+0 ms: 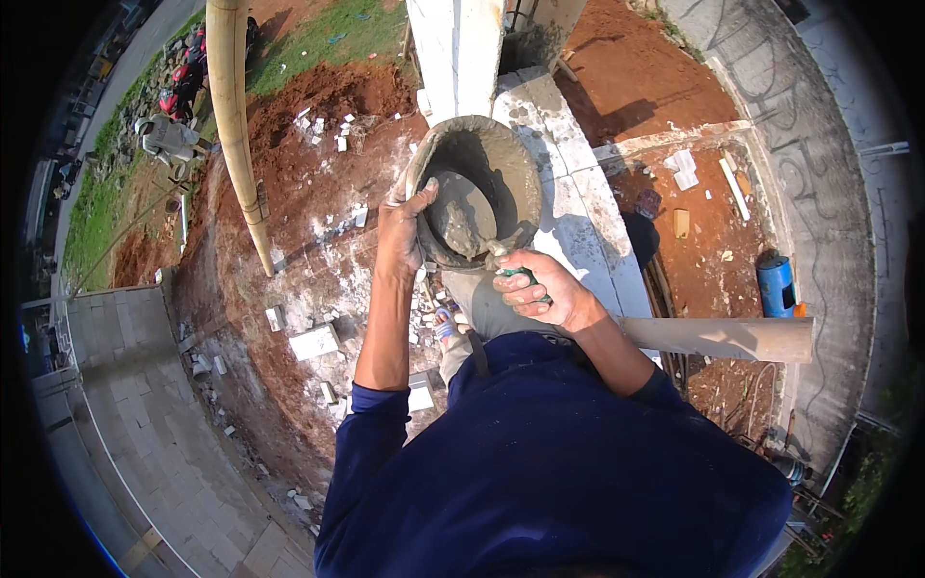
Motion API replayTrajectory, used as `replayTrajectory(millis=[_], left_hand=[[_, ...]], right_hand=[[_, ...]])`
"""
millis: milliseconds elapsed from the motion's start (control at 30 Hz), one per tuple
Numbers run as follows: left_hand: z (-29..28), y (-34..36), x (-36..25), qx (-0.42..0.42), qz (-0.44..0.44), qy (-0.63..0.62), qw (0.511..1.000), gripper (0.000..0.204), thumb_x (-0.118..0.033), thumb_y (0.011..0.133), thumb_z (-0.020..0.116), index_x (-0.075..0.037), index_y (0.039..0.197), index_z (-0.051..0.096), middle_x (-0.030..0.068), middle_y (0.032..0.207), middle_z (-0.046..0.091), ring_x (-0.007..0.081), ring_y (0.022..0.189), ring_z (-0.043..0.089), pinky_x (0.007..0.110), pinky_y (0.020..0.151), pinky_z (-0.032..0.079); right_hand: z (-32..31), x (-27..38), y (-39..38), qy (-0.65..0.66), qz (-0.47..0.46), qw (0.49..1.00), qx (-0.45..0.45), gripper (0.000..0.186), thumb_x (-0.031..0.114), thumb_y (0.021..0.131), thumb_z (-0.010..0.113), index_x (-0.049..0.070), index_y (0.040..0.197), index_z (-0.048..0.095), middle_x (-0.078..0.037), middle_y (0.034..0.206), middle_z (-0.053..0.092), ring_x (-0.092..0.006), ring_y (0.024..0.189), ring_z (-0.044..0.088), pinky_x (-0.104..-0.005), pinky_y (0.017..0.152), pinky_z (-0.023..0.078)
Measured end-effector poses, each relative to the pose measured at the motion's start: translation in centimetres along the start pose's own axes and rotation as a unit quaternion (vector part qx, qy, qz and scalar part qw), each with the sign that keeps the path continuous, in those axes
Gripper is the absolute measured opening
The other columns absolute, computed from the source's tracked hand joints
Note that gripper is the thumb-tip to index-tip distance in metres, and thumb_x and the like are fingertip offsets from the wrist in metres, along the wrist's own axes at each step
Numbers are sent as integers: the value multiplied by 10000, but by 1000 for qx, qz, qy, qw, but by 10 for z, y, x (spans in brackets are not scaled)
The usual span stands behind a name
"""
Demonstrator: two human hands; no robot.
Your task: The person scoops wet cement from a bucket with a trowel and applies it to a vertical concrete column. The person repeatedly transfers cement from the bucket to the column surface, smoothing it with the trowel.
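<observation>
A round bucket [515, 173], its walls caked in grey, is tilted with its mouth toward me. Wet grey mortar [461, 207] lies inside. My left hand [400, 229] is closed on the bucket's left rim, thumb over the edge. My right hand [547, 291] wraps round the green handle of a trowel [520, 276]. The trowel's neck is smeared with mortar at the near rim, and its blade is in the bucket, coated and hard to tell from the mortar. Just beyond the bucket stands a white block wall [568, 183].
A bamboo pole [236, 125] rises at the left. Below, red soil is strewn with white block pieces [314, 343]. A grey pipe-like length [723, 339] juts out at right, near a blue drum [775, 286]. Another person [169, 140] is far left, near a red motorcycle [176, 96].
</observation>
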State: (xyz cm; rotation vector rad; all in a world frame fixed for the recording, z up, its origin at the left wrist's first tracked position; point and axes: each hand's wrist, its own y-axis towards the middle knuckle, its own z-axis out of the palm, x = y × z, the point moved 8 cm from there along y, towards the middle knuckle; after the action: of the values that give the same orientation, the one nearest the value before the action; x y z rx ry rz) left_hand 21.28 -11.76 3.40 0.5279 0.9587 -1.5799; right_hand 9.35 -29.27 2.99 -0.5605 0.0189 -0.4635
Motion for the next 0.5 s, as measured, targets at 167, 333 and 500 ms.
replayTrajectory(millis=[167, 333, 500], left_hand=[[-27, -10, 34, -103, -7, -127, 986, 499, 95, 889, 639, 26, 1380, 586, 127, 1199, 707, 229, 1029, 708, 380, 916, 598], [-100, -39, 83, -202, -64, -190, 959, 572, 129, 744, 561, 31, 1306, 596, 140, 959, 691, 261, 828, 694, 420, 808, 627], [-148, -89, 82, -319, -4, -156, 935, 352, 168, 727, 551, 128, 1070, 620, 165, 874, 672, 269, 740, 672, 398, 722, 605]], right_hand=[[7, 33, -9, 70, -3, 997, 44, 154, 201, 999, 557, 129, 891, 473, 70, 686, 456, 2, 439, 381, -197, 323, 282], [36, 109, -23, 18, -171, 985, -9, 157, 195, 973, 558, 126, 862, 471, 71, 678, 451, -11, 456, 405, -215, 335, 311], [60, 219, -2, -174, -449, 859, -174, 75, 131, 942, 573, 90, 945, 511, 19, 704, 465, -80, 483, 431, -281, 376, 347]])
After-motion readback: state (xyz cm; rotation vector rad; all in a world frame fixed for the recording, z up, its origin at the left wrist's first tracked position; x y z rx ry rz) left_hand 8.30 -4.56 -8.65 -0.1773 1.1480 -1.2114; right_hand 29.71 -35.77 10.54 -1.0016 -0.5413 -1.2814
